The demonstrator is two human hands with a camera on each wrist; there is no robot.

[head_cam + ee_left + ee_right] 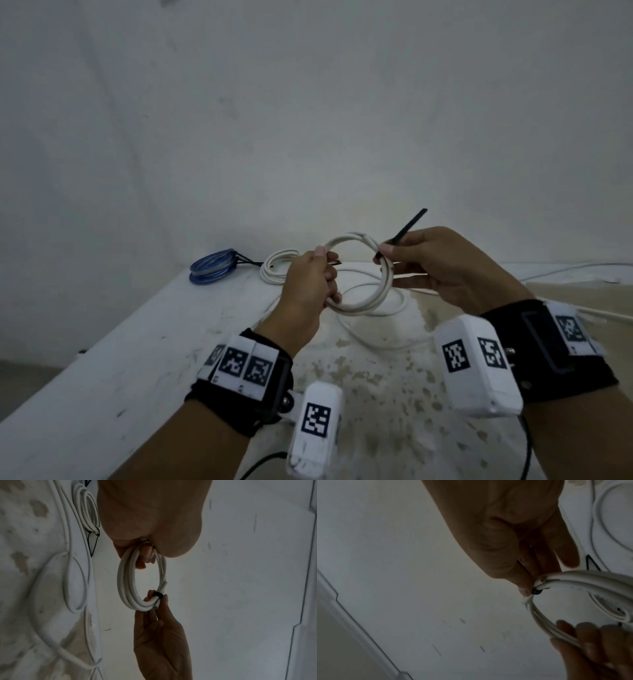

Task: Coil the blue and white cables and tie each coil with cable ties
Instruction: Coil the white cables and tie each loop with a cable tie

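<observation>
Hands share the white coil (363,274) — left grip (308,281) curled round it, right grip (442,267) pinching black cable tie (409,229).

The left hand's fingers (330,284) cover part of the white coil (363,305). Beside the right thumb (388,248), the black tie's (409,228) closure is too small to tell.

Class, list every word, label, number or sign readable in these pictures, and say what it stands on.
No readable words or numbers.
Wristbands and wrist cameras: black-and-white square code markers, patterns only.
White cable coil: faint print on the jacket, too blurred to read.
</observation>
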